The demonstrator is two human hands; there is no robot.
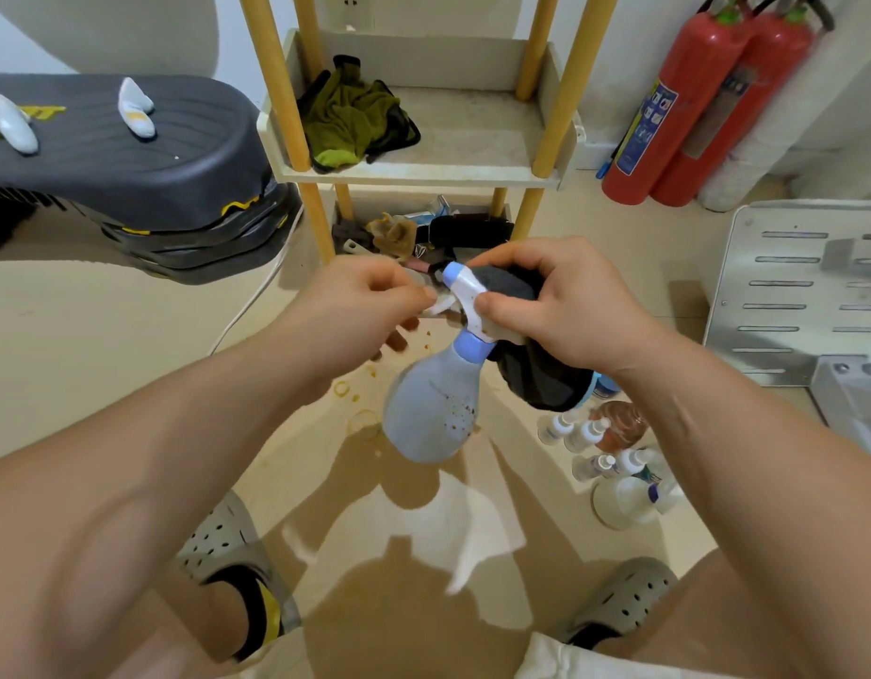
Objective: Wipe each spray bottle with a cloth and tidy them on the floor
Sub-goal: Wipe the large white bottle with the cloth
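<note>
So the spray bottle [431, 409] is up in the air over the floor [130, 335], head on top, fat body hanging down and a bit left. The right hand [561, 306] pinches the dark cloth [536, 374] against the head, and the left hand [360, 306] pinches the trigger. The body is spotty and sits right below both hands, so I'd guess the cloth slides down its length next.

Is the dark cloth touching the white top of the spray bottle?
Touching. The head view shows the right hand wrapping the dark cloth against the back of the white top of the spray bottle, with no gap.
</note>
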